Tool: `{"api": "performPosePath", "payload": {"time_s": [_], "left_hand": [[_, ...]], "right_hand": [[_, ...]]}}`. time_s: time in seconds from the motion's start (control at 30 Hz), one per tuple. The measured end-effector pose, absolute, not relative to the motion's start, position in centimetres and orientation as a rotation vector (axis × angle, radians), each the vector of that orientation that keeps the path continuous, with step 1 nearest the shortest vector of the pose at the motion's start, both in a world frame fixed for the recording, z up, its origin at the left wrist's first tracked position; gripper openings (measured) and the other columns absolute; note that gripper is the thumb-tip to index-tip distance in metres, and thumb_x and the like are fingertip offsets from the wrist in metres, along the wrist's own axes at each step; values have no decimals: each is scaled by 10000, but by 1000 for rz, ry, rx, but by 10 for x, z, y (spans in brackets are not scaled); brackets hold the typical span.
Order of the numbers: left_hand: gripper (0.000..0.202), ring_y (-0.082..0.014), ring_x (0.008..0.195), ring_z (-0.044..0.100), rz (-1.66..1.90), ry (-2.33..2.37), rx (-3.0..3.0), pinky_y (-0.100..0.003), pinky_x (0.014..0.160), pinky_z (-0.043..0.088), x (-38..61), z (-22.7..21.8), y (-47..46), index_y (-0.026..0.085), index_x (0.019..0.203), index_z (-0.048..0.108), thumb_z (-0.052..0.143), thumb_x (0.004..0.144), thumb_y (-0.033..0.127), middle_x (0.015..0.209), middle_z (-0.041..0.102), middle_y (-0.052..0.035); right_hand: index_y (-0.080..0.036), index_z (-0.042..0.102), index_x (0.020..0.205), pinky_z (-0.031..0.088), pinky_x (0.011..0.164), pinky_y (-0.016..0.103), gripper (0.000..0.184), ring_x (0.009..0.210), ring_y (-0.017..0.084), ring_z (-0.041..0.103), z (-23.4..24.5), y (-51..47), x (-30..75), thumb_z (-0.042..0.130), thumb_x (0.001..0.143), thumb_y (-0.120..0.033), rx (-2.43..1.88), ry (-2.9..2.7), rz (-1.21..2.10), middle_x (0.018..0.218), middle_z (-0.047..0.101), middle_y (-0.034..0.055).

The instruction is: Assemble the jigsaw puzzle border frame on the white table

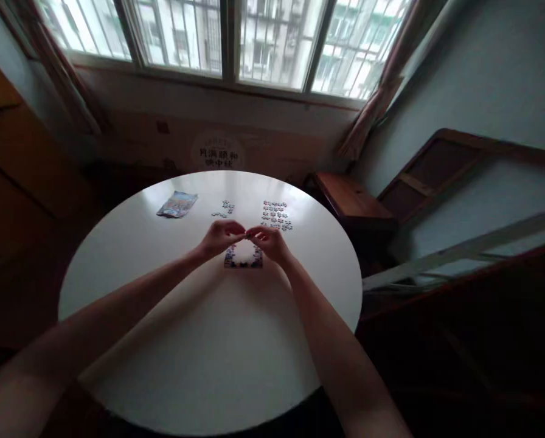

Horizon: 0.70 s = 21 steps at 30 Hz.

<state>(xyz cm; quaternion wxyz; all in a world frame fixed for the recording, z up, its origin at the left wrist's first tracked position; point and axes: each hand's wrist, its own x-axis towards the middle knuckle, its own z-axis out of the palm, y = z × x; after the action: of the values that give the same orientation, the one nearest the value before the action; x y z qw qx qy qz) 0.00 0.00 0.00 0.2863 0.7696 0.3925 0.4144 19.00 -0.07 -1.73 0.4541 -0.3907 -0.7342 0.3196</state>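
Two hands point(220, 237) holding one piece point(247, 236) above one puzzle point(244, 265); one packet point(178, 204).

Small dark piece point(248, 236), probably jigsaw, near flat multicoloured puzzle border point(244, 265)

Home room; curtains point(376, 112); barred windows point(272, 42); wooden cabinet point(14, 161); round white table point(208, 365)
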Motion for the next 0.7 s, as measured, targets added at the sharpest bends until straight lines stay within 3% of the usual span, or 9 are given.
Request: {"api": "performPosePath", "payload": {"time_s": [0.17, 0.33, 0.43, 0.7], "left_hand": [[191, -120, 687, 574, 1156, 1153, 2371, -246, 637, 460, -24, -13, -16, 165, 939, 715, 632, 862, 319, 866, 645, -51], [337, -138, 649, 537, 904, 1253, 2521, -270, 657, 432, -49, -20, -24, 204, 1151, 673, 579, 901, 410, 699, 553, 5], [432, -135, 632, 529, 784, 1238, 2526, -263, 642, 415, -56, -21, -23, 202, 1246, 625, 578, 897, 453, 704, 553, 7], [500, -140, 657, 518, 631, 1279, 2630, -275, 656, 399, -55, -18, -28, 199, 1258, 636, 581, 874, 515, 824, 564, -36]], "right_hand": [[-164, 707, 757, 515, 648, 258, 89, 685, 138, 647, -17, 10, 209, 625, 752, -199, -1102, -1687, 757, 777, 726, 42], [-154, 725, 826, 497, 611, 252, 120, 645, 131, 627, -21, 14, 214, 645, 744, -191, -1199, -1607, 786, 809, 727, 55], [-156, 741, 882, 480, 606, 240, 172, 631, 122, 612, -22, 12, 214, 635, 747, -150, -1237, -1655, 771, 781, 721, 48], [-128, 752, 859, 446, 596, 232, 159, 628, 120, 586, -18, 4, 213, 628, 762, -112, -1302, -1786, 836, 742, 706, 55]]}}
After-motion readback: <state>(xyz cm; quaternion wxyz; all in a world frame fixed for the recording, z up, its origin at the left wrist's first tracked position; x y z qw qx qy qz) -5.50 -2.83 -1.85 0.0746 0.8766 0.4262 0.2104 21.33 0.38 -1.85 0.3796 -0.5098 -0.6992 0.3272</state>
